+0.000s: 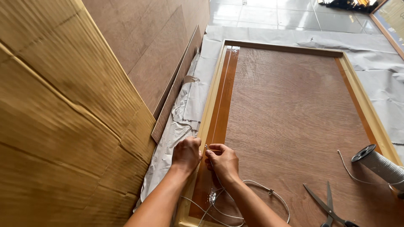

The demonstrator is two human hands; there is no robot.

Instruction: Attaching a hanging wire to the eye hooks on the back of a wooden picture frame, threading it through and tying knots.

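Observation:
A large picture frame (212, 96) lies face down, its brown backing board (290, 122) edged with glossy brown tape (223, 105) along the left side. My left hand (186, 154) is closed and pressed against the frame's left rail. My right hand (223, 162) sits beside it on the tape, pinching a thin white cord (269, 192) at a small metal fitting. The cord runs in loops back past my wrists to the frame's near edge.
Scissors (326, 205) lie on the board at lower right, beside a spool of white cord (381, 164). Corrugated cardboard (59, 109) and leaning brown boards (168, 46) stand at left. Grey sheeting (378, 80) covers the tiled floor around the frame.

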